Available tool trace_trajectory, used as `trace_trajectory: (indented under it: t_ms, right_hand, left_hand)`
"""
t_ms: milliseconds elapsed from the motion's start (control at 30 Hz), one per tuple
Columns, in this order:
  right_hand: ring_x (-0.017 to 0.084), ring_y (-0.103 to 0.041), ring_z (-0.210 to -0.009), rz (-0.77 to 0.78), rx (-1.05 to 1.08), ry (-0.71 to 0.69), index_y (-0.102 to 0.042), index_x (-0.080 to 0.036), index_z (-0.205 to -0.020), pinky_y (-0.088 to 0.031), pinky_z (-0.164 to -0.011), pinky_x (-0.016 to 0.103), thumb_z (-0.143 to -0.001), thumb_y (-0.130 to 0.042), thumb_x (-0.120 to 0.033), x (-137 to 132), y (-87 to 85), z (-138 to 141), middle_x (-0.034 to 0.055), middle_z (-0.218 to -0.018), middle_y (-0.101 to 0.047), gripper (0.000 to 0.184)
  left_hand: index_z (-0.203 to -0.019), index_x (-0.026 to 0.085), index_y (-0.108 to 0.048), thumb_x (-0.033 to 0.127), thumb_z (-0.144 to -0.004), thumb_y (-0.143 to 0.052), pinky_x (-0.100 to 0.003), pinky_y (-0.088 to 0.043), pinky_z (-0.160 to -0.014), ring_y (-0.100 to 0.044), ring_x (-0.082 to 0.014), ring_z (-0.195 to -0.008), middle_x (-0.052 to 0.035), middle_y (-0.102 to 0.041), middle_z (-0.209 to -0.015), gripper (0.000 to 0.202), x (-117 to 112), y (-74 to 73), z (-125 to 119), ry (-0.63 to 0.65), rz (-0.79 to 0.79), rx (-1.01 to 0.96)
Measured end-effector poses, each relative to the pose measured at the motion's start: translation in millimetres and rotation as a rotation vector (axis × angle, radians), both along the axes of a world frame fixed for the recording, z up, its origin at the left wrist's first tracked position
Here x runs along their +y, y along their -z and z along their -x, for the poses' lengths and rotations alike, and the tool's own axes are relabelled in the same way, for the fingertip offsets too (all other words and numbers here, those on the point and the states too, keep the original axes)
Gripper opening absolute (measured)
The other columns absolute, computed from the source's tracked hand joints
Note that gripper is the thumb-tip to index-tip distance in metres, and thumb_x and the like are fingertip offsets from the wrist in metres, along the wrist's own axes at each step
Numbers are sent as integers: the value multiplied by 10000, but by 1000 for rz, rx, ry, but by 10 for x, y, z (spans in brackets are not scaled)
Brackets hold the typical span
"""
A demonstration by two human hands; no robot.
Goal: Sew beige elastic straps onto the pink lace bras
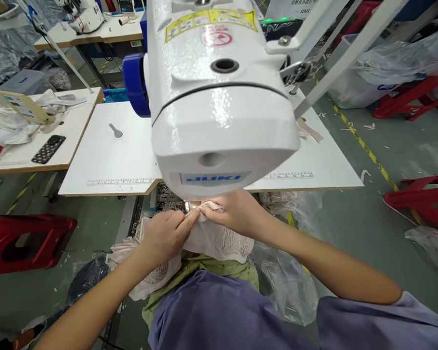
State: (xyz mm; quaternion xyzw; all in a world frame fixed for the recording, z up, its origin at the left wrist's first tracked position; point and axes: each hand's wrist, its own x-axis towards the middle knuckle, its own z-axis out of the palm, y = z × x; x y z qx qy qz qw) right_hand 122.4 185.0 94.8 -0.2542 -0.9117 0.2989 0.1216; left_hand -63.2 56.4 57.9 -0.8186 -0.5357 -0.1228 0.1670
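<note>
Big white sewing machine [222, 131] totally hid its needle; near the front edge of the table [109, 155], left hand [164, 236] and right hand [237, 214] both pinched pale cloth [206, 237].

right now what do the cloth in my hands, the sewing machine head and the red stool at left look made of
Cloth: thin, matte, pale fabric, fibre unclear; it bunches and hangs softly.
Sewing machine head: probably painted metal, glossy white; bright highlights break over its pebbled surface.
Red stool: likely moulded plastic, shiny, with rounded edges.
</note>
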Motion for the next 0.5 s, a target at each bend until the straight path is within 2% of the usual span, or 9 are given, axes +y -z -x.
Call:
trace_trajectory:
  t_ms: [100,167,267,333,400,500]
  right_hand:
    - [239,-586,-938,-197,134,91,-730,-236,-1010,-427,-790,348,-920,-574,-331,-93,209,-85,89,-998,-656,204]
    - [286,-547,-1087,-338,211,153,-719,-285,-1085,-408,-936,439,-914,-595,-326,-173,363,-136,100,-1095,-637,215]
    - [262,-547,-1091,-412,273,215,-709,-335,-1121,-390,-989,464,-902,-612,-259,-265,498,-166,71,-1116,-636,251]
    - [232,-575,-1003,-405,301,242,-717,-317,-1101,-417,-946,430,-899,-608,-230,-289,505,-155,62,-1032,-651,246]
    - [202,-590,-891,-353,328,241,-720,-287,-1065,-450,-841,376,-910,-580,-212,-289,489,-134,51,-916,-655,222]
    - [172,-603,-825,-118,369,231,-671,-260,-1066,-466,-721,307,-946,-525,-233,-293,555,-115,37,-873,-649,191]
  left_hand:
    - [-1245,167,-523,93,-912,-442,-318,-252,-461,-492,-157,-521,29,-542,-615,351,-1,-90,-102,-99,116,6]
    - [-1230,169,-531,104,-913,-440,-321,-216,-453,-490,-159,-513,28,-548,-611,336,4,-128,-140,-133,148,-17]
    - [-1236,185,-533,100,-907,-438,-314,-188,-453,-470,-155,-495,35,-545,-596,352,43,-136,-60,-100,156,-45]
    - [-1262,203,-522,68,-890,-446,-307,-196,-464,-456,-148,-498,39,-545,-603,403,93,-124,70,9,147,-16]
    - [-1298,212,-505,27,-867,-458,-300,-209,-477,-450,-138,-511,38,-551,-624,471,154,-113,200,144,142,53]
    - [-1276,219,-522,24,-860,-475,-301,-198,-485,-443,-134,-515,37,-544,-622,461,223,-112,272,206,141,109]
